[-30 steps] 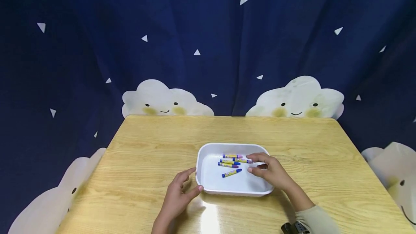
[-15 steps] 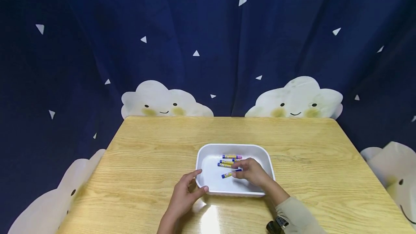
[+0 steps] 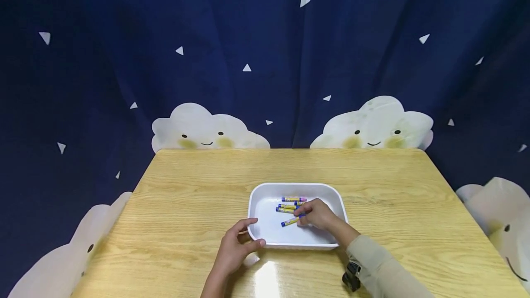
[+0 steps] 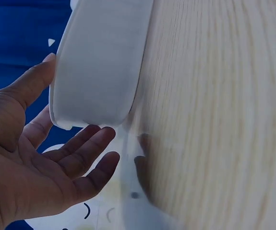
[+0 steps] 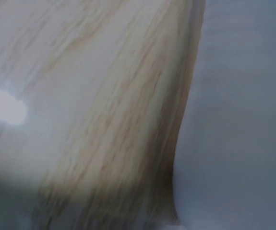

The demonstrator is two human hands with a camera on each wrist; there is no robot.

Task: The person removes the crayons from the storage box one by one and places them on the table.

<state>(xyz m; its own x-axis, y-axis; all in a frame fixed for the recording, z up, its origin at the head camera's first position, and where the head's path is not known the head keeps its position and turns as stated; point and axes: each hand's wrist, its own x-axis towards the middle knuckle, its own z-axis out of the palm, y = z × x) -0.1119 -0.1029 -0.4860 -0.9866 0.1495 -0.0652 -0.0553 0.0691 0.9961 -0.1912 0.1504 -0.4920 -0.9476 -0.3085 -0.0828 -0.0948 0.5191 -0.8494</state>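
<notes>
A white plastic tray (image 3: pixel 269 238) sits on the wooden table with several crayons in yellow and blue wrappers inside. My right hand (image 3: pixel 320 215) reaches over its right side and pinches the nearest crayon (image 3: pixel 290 221) by its blue end, the other end pointing left. Just behind it lie a pink-tipped crayon (image 3: pixel 291 199) and others partly covered by my fingers. At the front left corner my left hand (image 3: pixel 233 247) holds the tray, thumb and index finger over the rim (image 4: pixel 53 91), other fingers against the outer wall. My right hand is out of the right wrist view.
The wooden table (image 3: pixel 198 187) extends around the tray on all sides. Behind it hangs a dark blue curtain (image 3: pixel 232 36) with white triangles and cloud shapes. A black device (image 3: pixel 352 277) hangs at my right wrist, below a beige sleeve (image 3: pixel 377 261).
My right hand has moved left and down from the tray's right side onto the nearest crayon, and its fingers have closed. My left hand has slid slightly right, farther over the tray's corner.
</notes>
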